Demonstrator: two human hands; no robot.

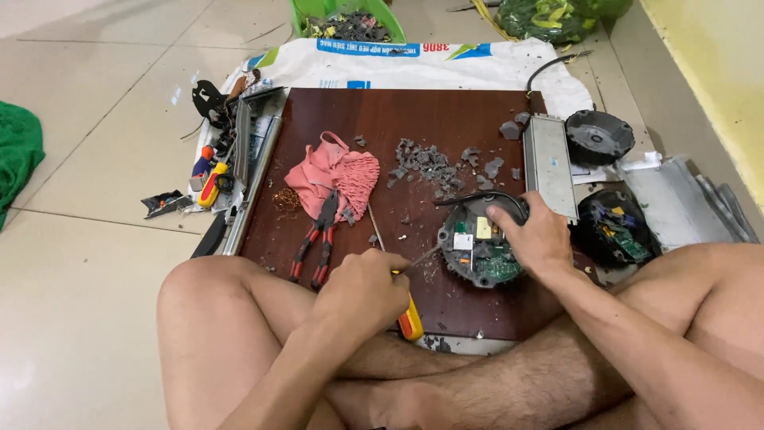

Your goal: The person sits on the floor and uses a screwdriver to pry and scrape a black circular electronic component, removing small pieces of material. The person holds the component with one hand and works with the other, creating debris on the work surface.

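My left hand (362,288) grips a screwdriver (409,317) with a yellow and red handle. Its metal tip points right and reaches the edge of a round black electronic unit (477,247) with a green circuit board inside. My right hand (535,237) rests on the right side of that unit and holds it against the dark brown wooden board (446,119). A black cable (477,197) curves over the top of the unit.
Red-handled pliers (317,239) lie beside a pink cloth (334,175). Grey broken bits (426,163) litter the board. A grey metal box (549,163), two more round black units (598,135) (617,227), tools at left (213,179) and a green basket (346,20) surround it.
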